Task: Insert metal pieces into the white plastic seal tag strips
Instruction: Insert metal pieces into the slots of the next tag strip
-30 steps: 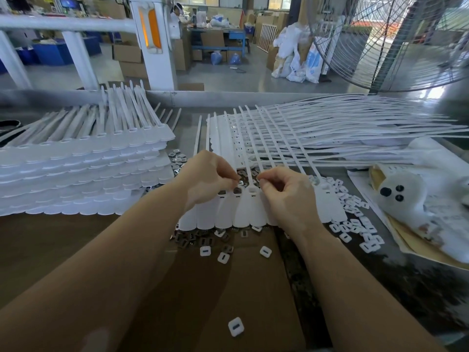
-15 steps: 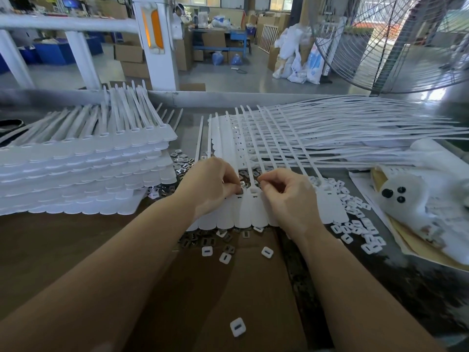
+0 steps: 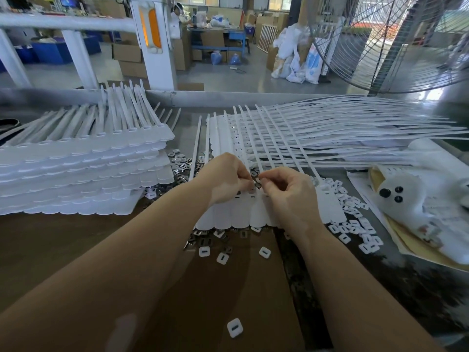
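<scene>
Cardboard worktop (image 3: 76, 250) — both hands (image 3: 225, 180) at seal tag strip (image 3: 238, 214).

Matt white plastic, glinting metal, brown cardboard.
The seal tag strips (image 3: 256, 212) are smooth matt white plastic; metal pieces (image 3: 200, 241) at 6 o'clock of them shine; the cardboard sheet (image 3: 190, 288) beneath looks matt brown.

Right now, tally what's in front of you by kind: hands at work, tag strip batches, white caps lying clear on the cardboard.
Hands: 2 (left hand, right hand)
Tag strip batches: 3 (left stack, sheet under the hands, right pile)
Clear white caps: 4
Total: 9
</scene>
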Motion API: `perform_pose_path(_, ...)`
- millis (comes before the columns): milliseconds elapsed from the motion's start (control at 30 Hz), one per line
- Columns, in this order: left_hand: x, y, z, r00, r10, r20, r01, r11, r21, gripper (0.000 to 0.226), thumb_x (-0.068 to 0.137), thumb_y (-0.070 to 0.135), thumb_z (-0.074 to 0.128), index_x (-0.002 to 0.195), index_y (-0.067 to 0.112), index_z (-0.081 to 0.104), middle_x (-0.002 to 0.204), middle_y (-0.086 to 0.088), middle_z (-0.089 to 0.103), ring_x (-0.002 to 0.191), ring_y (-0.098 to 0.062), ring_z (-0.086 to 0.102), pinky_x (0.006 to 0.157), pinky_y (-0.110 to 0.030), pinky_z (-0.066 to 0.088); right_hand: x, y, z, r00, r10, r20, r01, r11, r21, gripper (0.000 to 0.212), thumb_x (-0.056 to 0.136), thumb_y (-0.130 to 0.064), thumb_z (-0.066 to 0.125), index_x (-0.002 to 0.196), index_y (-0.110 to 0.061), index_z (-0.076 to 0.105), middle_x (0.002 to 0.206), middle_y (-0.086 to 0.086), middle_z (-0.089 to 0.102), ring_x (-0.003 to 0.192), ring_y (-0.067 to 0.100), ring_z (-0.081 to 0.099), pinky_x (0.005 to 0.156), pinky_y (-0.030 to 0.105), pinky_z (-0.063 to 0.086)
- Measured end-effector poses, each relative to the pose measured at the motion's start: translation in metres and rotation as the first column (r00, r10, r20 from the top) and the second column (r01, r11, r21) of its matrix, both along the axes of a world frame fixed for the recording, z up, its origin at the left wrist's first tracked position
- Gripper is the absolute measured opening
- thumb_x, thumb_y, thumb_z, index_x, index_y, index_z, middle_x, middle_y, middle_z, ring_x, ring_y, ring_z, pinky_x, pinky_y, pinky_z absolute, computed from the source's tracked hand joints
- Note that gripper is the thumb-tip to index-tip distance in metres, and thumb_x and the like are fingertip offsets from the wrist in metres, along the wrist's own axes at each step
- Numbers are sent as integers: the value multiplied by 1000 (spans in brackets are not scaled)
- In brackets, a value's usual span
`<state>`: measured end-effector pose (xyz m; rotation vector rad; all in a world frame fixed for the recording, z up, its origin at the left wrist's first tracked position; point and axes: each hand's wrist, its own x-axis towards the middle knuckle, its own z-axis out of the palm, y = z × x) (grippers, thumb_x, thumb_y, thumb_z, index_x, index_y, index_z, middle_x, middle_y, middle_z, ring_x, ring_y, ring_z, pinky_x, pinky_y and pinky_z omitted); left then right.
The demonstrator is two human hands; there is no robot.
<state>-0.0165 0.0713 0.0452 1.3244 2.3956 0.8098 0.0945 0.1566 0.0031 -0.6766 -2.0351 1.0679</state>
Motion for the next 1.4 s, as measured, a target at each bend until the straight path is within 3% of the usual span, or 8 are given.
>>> perform_pose_path(133, -1, -2, -1, 998, 24, 62, -25, 999, 30, 12, 86, 21, 64, 87, 13, 73, 85, -6, 69, 80, -19, 62, 70, -28, 49, 0, 0, -1, 1000, 5, 1, -5, 1000, -6, 13, 85, -10, 61, 86, -18, 71, 82, -5, 69, 84, 11, 63, 80, 28, 52)
perform_pose_path(267, -1, -5, -4, 964, 39, 264, -66, 993, 98, 17, 90, 20, 61, 92, 7, 70, 90, -12, 67, 75, -15, 55, 59, -21, 40, -1, 0, -1, 1000, 23, 8, -23, 1000, 6, 12, 84, -12, 63, 84, -21, 70, 78, -9, 68, 80, 6, 63, 74, 20, 50)
perform_pose_path(567, -2, -6, -8, 936, 53, 347, -101, 987, 124, 22, 91, 23, 60, 99, 4, 69, 102, -16, 67, 100, -26, 61, 74, -28, 44, 0, -1, -1, 998, 70, -10, -70, 998, -6, 7, 82, -16, 68, 79, -22, 70, 74, -7, 68, 76, 9, 63, 73, 25, 51)
perform_pose_path(733, -2, -9, -9, 917, 30, 399, -113, 976, 185, 16, 89, 23, 61, 93, 11, 71, 82, -2, 65, 72, -8, 54, 49, -7, 40, -2, 0, -2, 997, 48, 60, -51, 997, 52, 7, 87, -16, 62, 82, -20, 63, 75, -9, 61, 77, 12, 58, 74, 30, 49)
perform_pose_path(833, -2, -9, -9, 899, 54, 434, -149, 971, 189, 16, 90, 24, 59, 87, 14, 71, 78, 2, 65, 68, -5, 53, 44, -5, 37, -2, 0, -2, 998, 42, 42, -45, 996, 73, 7, 89, -15, 59, 83, -19, 60, 74, -11, 57, 72, 10, 54, 69, 28, 46)
perform_pose_path(1100, -3, -11, -10, 897, 38, 441, -112, 983, 144, 15, 87, 28, 64, 80, 17, 72, 77, 2, 65, 70, -6, 52, 60, -20, 37, 0, -1, -2, 995, 96, -24, -94, 992, 79, 10, 85, -9, 63, 79, -17, 63, 76, -5, 64, 71, 9, 58, 67, 22, 48)
perform_pose_path(1200, -1, -11, -11, 893, 26, 448, -109, 981, 158, 14, 84, 24, 67, 89, 12, 72, 74, 2, 62, 67, -6, 51, 60, -20, 35, 0, -2, -1, 993, 100, -54, -98, 994, 41, 14, 84, -7, 65, 80, -20, 66, 76, -7, 66, 74, 9, 61, 69, 18, 49)
perform_pose_path(1400, -1, -10, -10, 885, 28, 465, -118, 979, 164, 12, 85, 25, 67, 86, 13, 70, 70, 2, 57, 64, -9, 48, 59, -22, 36, 2, -3, 4, 992, 107, -73, -114, 989, -93, 17, 84, -11, 65, 79, -26, 69, 78, -8, 69, 75, 0, 62, 68, 8, 46)
